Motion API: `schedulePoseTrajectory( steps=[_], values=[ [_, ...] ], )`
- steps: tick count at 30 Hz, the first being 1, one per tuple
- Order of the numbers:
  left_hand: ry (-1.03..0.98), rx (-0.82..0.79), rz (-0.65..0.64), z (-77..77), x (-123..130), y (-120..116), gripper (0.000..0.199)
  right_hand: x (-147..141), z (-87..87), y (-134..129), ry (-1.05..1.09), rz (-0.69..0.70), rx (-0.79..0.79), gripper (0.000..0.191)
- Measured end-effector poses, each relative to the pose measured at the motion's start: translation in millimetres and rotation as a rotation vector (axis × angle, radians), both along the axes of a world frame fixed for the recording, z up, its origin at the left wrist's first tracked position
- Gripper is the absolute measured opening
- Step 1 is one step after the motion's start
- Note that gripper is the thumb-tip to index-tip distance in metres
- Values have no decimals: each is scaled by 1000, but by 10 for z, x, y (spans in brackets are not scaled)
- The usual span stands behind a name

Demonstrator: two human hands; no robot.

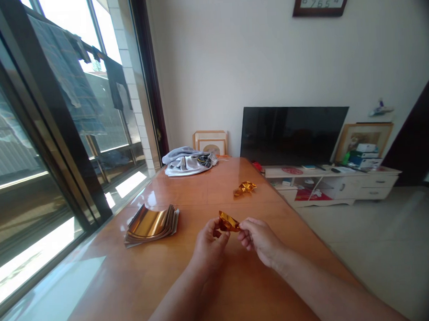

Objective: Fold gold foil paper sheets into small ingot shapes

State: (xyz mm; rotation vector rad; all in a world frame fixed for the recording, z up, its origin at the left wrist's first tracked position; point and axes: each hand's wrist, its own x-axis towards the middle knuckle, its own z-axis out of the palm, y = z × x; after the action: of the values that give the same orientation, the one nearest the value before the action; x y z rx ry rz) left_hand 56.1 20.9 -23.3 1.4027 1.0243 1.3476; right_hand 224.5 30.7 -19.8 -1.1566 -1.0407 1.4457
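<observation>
Between my two hands is a folded piece of shiny gold foil paper [228,221], held just above the wooden table [192,276]. The fingers of my left hand [210,242] pinch its left end. At the right end, my right hand [260,237] grips the foil between thumb and fingers. A curled stack of gold foil sheets [151,223] lies on the table to the left of my hands. Farther off, beyond my right hand, rests a folded gold foil piece [244,188] near the table's right edge.
Bundled grey cloth [189,161] lies at the table's far end. Behind it, picture frames [210,140] lean on the wall. A television [294,134] stands on a white cabinet [345,182] to the right. Glass sliding doors [47,126] run along the left.
</observation>
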Motion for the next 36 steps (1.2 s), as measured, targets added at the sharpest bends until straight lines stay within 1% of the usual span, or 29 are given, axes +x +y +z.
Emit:
schedulePoseTrajectory(
  steps=[5, 10, 14, 19, 24, 31, 36],
  values=[
    [-72, 12, -60, -22, 12, 29, 28, -5, 24, -20, -20, -2, 4, 15],
    [-160, -2, -92, 3, 33, 7, 27, -9, 37, -41, -30, 3, 17, 16],
    [-149, 2, -95, 21, 33, -9, 25, -10, 20, -41, -33, -4, 39, 16],
    [-143, -5, -103, 30, 28, -20, 27, -6, -6, -32, -5, -6, 63, 16],
    [-141, -9, -148, 16, 26, -19, 25, -8, 6, -40, 39, 29, 107, 24],
    [-105, -28, -90, -65, 2, 39, 28, -15, 7, -57, 64, 70, 127, 25],
    [-90, -46, -74, -74, 0, 32, 34, -8, 2, -62, 50, 82, 121, 24]
  ],
)
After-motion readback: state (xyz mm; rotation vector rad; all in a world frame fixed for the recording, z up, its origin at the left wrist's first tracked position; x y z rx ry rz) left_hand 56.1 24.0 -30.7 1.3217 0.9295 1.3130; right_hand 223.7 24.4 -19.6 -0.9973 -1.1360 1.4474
